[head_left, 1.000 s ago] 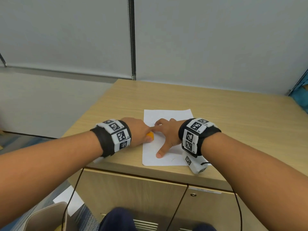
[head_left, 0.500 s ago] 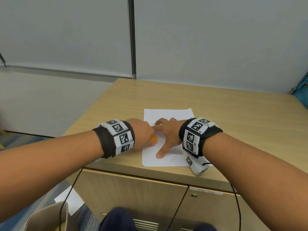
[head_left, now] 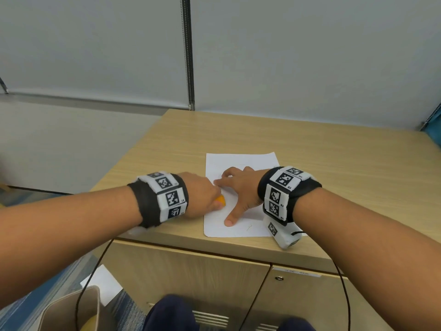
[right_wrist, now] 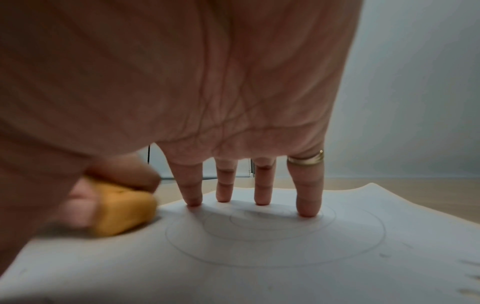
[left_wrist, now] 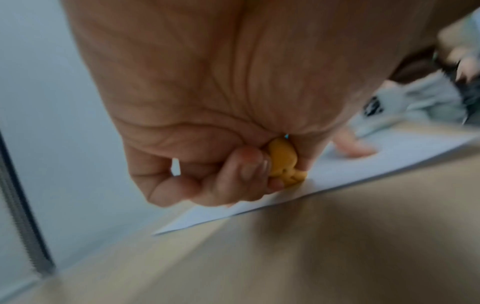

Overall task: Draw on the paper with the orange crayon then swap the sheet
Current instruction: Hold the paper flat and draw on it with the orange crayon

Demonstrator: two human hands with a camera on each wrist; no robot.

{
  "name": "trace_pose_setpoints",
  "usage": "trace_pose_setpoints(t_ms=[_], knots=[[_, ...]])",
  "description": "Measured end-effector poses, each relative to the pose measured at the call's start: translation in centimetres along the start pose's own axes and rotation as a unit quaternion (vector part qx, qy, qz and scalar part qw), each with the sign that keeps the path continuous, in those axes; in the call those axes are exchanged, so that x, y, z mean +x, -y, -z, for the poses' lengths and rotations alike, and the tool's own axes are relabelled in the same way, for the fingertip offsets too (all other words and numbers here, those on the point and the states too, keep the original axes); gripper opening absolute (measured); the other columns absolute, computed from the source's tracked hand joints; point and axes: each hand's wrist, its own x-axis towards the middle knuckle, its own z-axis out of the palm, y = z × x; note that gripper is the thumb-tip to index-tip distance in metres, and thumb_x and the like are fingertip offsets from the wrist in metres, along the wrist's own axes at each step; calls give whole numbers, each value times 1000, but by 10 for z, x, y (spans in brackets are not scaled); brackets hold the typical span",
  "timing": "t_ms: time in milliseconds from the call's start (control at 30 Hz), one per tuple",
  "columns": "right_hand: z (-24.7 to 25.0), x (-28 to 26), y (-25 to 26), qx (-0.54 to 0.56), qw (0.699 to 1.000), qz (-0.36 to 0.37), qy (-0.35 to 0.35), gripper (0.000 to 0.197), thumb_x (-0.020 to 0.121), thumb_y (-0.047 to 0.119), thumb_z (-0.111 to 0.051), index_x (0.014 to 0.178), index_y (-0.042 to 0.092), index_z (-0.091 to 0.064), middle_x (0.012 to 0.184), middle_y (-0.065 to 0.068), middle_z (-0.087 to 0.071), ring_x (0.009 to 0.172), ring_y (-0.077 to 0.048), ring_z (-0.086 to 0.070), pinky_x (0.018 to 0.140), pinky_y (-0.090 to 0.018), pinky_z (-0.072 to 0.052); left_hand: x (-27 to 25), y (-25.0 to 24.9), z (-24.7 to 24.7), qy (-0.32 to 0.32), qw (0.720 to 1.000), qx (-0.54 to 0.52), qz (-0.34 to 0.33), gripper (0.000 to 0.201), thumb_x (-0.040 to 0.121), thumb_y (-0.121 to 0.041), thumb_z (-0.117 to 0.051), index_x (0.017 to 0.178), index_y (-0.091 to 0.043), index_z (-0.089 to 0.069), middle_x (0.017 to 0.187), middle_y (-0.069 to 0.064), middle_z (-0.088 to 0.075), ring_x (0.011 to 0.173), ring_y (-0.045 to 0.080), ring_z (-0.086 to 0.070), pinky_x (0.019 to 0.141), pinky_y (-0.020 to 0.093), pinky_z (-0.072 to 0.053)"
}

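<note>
A wooden desk carries one white sheet of paper close to its near edge, a little left of the middle. Faint pencil circles ring one another on the sheet. The right hand lies spread on the paper, its four fingers straight and set apart with the tips pressing down, and the thumb stretched toward the near edge of the desk. The left hand sits at the sheet's left edge, fingers curled tight around the orange crayon, a stubby lump whose lower end touches the paper. A gold ring circles one right finger.
</note>
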Motion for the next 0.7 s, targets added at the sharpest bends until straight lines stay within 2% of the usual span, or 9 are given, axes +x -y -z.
trace_pose_setpoints(t_ms=[100,300,400,467,600,700], knots=[[0,0,0,7,1000,5,-4,109,70,69,-78,158,41,-21,163,5,-17,143,-34,-29,107,-52,-36,11,14,2,-15,999,-3,46,50,103,-52,-26,125,-17,-52,92,1,-55,82,22,-57,78,36,-49],[3,2,1,-14,1000,-4,8,118,69,70,-77,162,35,-12,165,4,-12,146,-34,-25,110,-53,-34,-4,-6,-1,0,1000,-5,-29,49,103,-54,-24,117,-17,-53,83,-2,-49,73,18,-51,74,36,-46],[4,2,2,-6,1000,0,3,112,66,70,-80,158,40,-21,163,5,-18,143,-34,-30,107,-53,-37,10,13,5,-15,999,14,43,49,103,-52,-23,116,-17,-54,76,-3,-48,69,16,-50,71,35,-44],[3,1,2,-8,1000,3,-2,110,67,69,-80,157,40,-24,162,4,-19,142,-34,-31,106,-52,-37,15,20,6,-19,998,23,57,49,103,-51,-25,116,-15,-56,78,-2,-50,72,19,-53,75,36,-47],[4,1,1,-16,1000,-2,7,118,69,70,-78,161,35,-14,165,5,-13,145,-33,-26,110,-52,-35,-3,2,-6,7,1000,5,-11,49,103,-53,-26,120,-16,-52,95,5,-59,76,22,-52,77,37,-48],[4,2,1,-15,1000,-2,9,120,69,70,-78,162,35,-11,166,5,-12,145,-33,-25,111,-52,-34,-6,-1,-8,14,999,14,-28,49,102,-55,-25,118,-16,-51,89,3,-54,76,22,-52,73,37,-47]])
